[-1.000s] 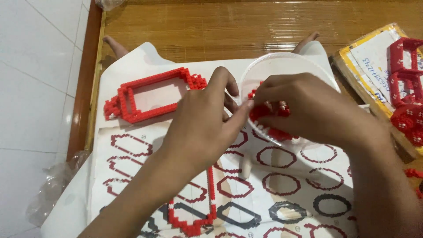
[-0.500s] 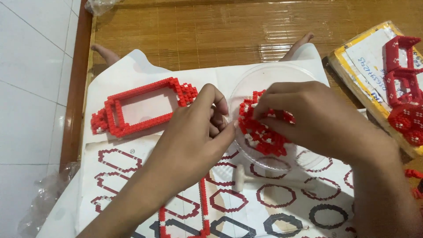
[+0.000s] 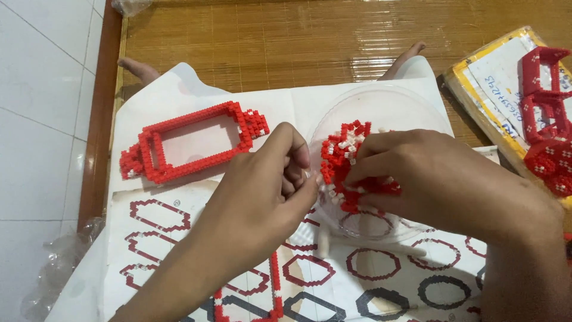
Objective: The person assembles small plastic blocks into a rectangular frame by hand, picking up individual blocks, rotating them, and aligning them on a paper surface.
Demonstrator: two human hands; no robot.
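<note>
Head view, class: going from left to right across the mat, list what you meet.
Crumpled clear plastic bag → red brick frame → left hand → right hand → finished red brick pieces on the yellow-edged packet.

A finished red brick frame [image 3: 193, 142], rectangular with a bare middle, is lying at the upper left of centre on the white instruction sheet [image 3: 179, 238], which is showing red and black ring-shaped outlines across the lower half of the frame. More red brick frames [image 3: 547, 113] are sitting stacked at the right edge on a yellow-bordered packet [image 3: 488, 89]. A woven bamboo mat [image 3: 286, 42] is filling the top, while crumpled clear plastic [image 3: 50, 271] is lying at the lower left on white floor tiles [image 3: 42, 119].
</note>
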